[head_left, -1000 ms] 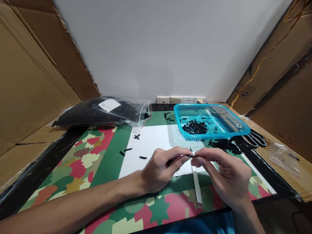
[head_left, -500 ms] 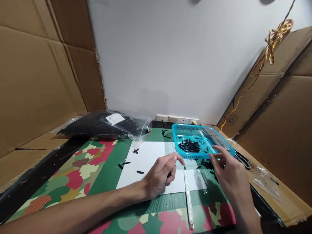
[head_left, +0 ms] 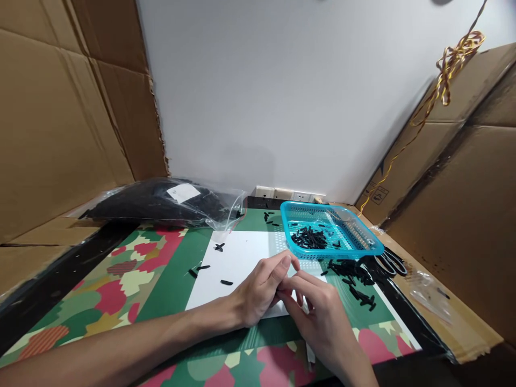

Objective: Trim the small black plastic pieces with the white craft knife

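Note:
Above the white sheet (head_left: 237, 258), my left hand (head_left: 262, 287) is closed with its fingers curled. My right hand (head_left: 322, 309) meets it, thumb and fingers pinched together at the left fingers. A dark speck shows where they touch, but what they hold is hidden. Beneath my right hand lies a thin whitish stick (head_left: 310, 355), mostly covered. Beyond the hands stands a blue plastic basket (head_left: 334, 252) with a heap of small black pieces (head_left: 309, 238) in it. More black pieces (head_left: 358, 290) lie loose to the right.
A clear bag (head_left: 161, 207) filled with something black rests at the back left. Scissors (head_left: 393, 263) lie right of the basket. Several black pieces (head_left: 226, 282) are scattered on and beside the sheet. Cardboard walls (head_left: 60, 118) flank both sides; a yellow cord (head_left: 447, 80) hangs at right.
My right hand has moved left and down from beside the basket to my left hand, now covering most of the stick. My left hand stays nearly in place. The view has shifted slightly.

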`<state>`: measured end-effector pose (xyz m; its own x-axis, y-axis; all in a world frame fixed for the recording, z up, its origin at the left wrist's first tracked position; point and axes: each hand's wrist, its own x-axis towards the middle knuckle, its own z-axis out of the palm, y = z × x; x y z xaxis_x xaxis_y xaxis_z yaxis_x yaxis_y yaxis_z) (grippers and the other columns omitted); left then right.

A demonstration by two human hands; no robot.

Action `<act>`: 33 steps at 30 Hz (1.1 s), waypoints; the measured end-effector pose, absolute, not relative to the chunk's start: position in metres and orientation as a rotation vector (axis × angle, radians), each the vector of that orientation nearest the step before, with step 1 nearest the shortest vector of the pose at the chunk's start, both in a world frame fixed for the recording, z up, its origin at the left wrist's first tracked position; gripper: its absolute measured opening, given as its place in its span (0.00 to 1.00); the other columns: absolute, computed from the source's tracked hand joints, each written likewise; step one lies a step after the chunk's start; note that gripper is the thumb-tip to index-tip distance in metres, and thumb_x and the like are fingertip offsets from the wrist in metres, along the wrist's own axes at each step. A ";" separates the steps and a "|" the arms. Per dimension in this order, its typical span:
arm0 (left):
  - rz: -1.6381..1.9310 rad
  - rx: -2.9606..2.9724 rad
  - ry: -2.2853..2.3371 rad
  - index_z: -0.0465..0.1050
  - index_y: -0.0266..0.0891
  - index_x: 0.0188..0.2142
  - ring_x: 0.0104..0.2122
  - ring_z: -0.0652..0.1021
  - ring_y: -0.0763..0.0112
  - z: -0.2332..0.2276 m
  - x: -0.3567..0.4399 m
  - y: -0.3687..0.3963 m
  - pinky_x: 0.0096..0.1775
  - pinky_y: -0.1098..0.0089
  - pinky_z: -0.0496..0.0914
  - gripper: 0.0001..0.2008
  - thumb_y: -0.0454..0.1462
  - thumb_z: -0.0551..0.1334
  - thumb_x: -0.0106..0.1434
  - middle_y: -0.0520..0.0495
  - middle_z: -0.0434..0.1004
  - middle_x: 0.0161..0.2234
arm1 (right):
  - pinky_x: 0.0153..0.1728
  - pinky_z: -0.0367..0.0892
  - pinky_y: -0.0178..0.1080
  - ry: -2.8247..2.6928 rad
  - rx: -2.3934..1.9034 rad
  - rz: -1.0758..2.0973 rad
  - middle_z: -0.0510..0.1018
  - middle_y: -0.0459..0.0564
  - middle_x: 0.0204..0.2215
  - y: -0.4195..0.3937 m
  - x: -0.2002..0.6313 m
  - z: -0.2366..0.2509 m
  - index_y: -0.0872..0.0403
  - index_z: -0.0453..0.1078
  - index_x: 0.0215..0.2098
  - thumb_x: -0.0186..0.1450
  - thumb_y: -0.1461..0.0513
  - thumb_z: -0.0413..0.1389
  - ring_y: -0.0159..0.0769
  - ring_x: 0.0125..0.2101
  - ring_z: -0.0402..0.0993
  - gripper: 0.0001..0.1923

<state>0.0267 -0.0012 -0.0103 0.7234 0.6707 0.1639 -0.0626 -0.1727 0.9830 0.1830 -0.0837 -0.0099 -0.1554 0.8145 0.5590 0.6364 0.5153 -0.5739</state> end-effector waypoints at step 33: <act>0.753 1.796 0.344 0.70 0.39 0.42 0.19 0.57 0.79 -0.014 0.018 -0.006 0.22 0.74 0.51 0.16 0.47 0.55 0.80 0.61 0.54 0.20 | 0.35 0.84 0.36 -1.605 -0.894 0.199 0.90 0.48 0.40 -0.092 0.218 0.002 0.49 0.82 0.48 0.69 0.75 0.63 0.38 0.38 0.89 0.17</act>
<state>0.0182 -0.0058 -0.0136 0.7555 0.5702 0.3227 -0.1289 -0.3536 0.9265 0.2180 -0.0918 0.0023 0.0247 0.6389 0.7689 0.4317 0.6869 -0.5846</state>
